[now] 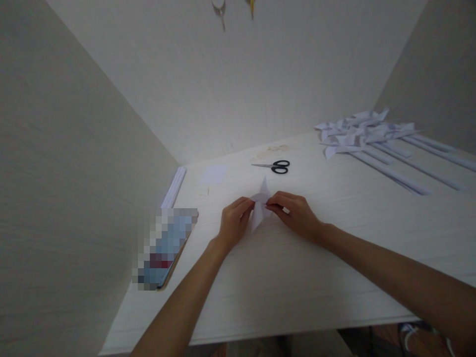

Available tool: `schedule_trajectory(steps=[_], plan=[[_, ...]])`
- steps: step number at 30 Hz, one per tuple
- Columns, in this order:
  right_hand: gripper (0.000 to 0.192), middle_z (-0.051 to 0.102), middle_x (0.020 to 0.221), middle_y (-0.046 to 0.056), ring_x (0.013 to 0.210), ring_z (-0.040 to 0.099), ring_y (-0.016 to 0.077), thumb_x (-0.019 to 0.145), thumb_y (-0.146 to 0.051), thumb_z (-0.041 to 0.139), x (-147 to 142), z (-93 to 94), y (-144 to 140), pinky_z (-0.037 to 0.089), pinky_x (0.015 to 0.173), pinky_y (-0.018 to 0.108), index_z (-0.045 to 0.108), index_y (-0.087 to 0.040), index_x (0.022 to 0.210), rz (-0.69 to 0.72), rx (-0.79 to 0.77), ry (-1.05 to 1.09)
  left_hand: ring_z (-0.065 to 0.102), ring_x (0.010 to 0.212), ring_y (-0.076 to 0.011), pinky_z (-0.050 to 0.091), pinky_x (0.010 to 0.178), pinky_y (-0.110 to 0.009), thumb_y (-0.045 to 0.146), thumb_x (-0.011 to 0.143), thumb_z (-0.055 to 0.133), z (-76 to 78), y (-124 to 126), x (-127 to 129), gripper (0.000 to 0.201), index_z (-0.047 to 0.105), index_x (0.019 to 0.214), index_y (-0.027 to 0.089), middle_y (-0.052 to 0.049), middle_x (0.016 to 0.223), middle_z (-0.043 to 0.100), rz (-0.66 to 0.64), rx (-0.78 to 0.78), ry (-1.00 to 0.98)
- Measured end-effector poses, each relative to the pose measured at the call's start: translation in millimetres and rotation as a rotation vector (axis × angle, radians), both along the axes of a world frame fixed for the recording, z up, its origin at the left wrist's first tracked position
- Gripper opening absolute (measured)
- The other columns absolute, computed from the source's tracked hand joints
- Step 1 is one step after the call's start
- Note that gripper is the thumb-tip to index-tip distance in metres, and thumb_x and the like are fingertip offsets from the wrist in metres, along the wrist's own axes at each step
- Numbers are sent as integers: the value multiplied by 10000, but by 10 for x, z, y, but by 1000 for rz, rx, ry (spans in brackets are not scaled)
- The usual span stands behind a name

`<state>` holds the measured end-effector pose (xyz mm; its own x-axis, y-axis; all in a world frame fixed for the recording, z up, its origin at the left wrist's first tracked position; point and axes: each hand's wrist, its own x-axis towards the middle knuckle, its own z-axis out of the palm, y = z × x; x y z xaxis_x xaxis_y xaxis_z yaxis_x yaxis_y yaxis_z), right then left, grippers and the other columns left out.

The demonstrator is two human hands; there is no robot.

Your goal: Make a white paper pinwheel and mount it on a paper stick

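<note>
A small white folded paper piece with pointed tips (261, 204) is pinched from both sides near the middle of the pale wooden table (282, 277). The left hand (233, 223) is closed on its left edge with curled fingertips, and the right hand (293, 212) is closed on its right edge in the same way; the two hands almost meet over the paper. The paper is judged to be very light, thin and easily creased or torn, so it is best held at the folded edges, close to the centre, rather than by the fine tips.

Just beyond the hands, black-handled scissors (274, 166) lie flat, with a flat white paper square (214, 174) to their left. A bundle of white paper strips (174, 187) lies along the left wall, and a pixelated rectangular object (165, 248) lies nearer on the left. At far right, a heap of finished white paper pinwheels on long paper sticks (372, 139) is spread out, well apart from the hands. Nothing stands between the hands and the paper.
</note>
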<state>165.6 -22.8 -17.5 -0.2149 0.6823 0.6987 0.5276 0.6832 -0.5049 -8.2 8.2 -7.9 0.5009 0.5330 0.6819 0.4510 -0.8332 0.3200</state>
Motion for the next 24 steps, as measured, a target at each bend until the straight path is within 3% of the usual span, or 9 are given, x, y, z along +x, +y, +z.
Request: schedule_trajectory(steps=[8, 13, 24], plan=[[144, 629, 766, 54, 680, 566, 117, 760, -72, 478, -9, -3, 4, 458, 626, 229, 581, -151, 824, -24, 18, 20, 516, 580, -75, 407, 532, -168, 79, 766, 444, 54, -9, 52, 162, 564, 667, 122, -28, 637, 580, 58, -48, -64], [98, 596, 679, 32, 579, 527, 95, 741, -88, 493, -17, 24, -3, 449, 550, 207, 572, -146, 743, -45, 16, 32, 521, 605, -80, 406, 554, -175, 65, 756, 449, 38, -10, 42, 163, 561, 657, 128, -28, 648, 579, 36, -61, -6], [74, 603, 668, 30, 574, 539, 99, 755, -141, 516, -16, 51, -8, 451, 542, 206, 585, -151, 731, -80, -17, 45, 533, 604, -89, 414, 548, -186, 76, 756, 450, 32, -14, 50, 165, 580, 673, 136, -31, 656, 596, 28, -59, -8]])
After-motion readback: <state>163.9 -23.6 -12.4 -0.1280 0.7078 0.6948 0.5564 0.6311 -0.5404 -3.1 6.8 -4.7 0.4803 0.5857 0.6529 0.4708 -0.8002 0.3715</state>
